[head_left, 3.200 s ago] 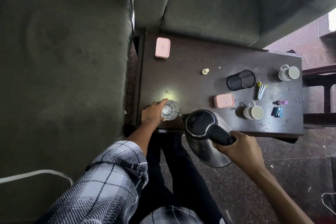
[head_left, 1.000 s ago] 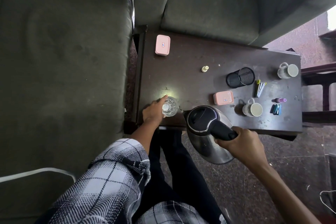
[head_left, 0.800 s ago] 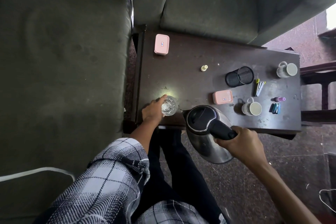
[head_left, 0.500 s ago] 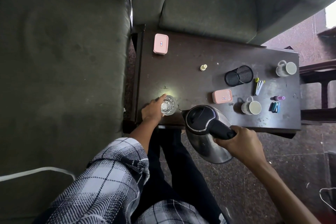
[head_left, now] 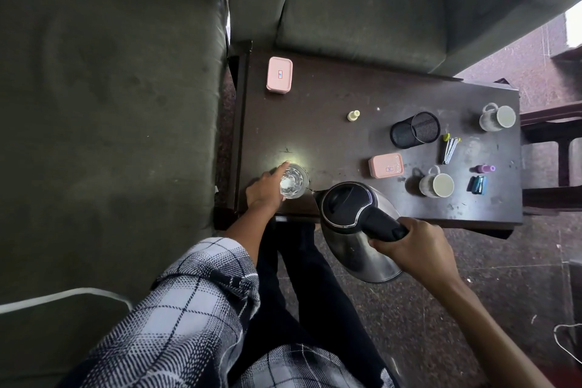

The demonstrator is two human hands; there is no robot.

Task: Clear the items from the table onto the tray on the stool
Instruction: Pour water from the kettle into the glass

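Observation:
A dark wooden table (head_left: 330,123) stands in front of me. My left hand (head_left: 263,190) grips a clear glass (head_left: 293,182) standing near the table's front left corner. My right hand (head_left: 414,246) holds the black handle of a steel kettle (head_left: 352,217), tilted with its spout toward the glass. On the table lie two pink boxes (head_left: 279,75) (head_left: 386,165), a small yellow bottle (head_left: 353,115), a black mesh pen holder (head_left: 414,134) on its side, two white mugs (head_left: 497,117) (head_left: 437,185), pens (head_left: 449,148), a purple item (head_left: 484,168) and blue items (head_left: 477,184). No tray is in view.
Dark green sofa cushions (head_left: 110,104) lie left of and behind the table. A wooden stool frame (head_left: 554,135) stands at the table's right end. A white cable (head_left: 63,296) runs across the sofa at lower left. Speckled floor (head_left: 472,293) lies under my right arm.
Both hands have kept their hold; the kettle stays tilted at the glass. Only the camera has shifted slightly.

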